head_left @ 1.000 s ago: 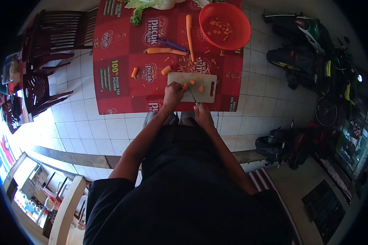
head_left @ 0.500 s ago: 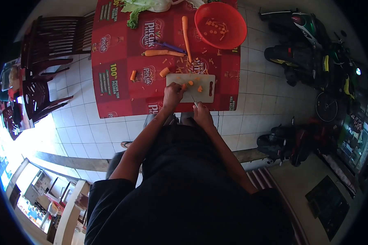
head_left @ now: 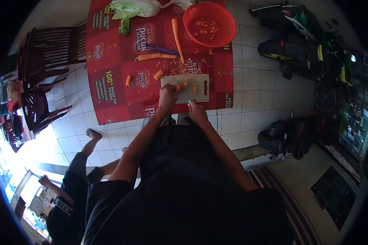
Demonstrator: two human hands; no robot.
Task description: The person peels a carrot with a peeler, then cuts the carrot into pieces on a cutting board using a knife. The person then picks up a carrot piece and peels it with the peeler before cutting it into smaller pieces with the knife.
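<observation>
My left hand is closed on a piece of carrot at the left side of the white cutting board. My right hand, at the board's near edge, grips a knife; its blade is hard to make out. Cut carrot chunks lie on the board. Beyond it are a long peeled carrot, another carrot and a purple-handled tool, perhaps a peeler. Two carrot stubs, one nearer and one farther left, rest on the red tablecloth.
A red bowl with carrot slices stands at the far right, leafy cabbage at the far left. Peelings are scattered behind the board. Wooden chairs stand left, motorbikes right. Another person is behind me on the left.
The view has shifted slightly, moving the table left in the frame. Another person has come into view at lower left. My hands keep nearly the same place at the board.
</observation>
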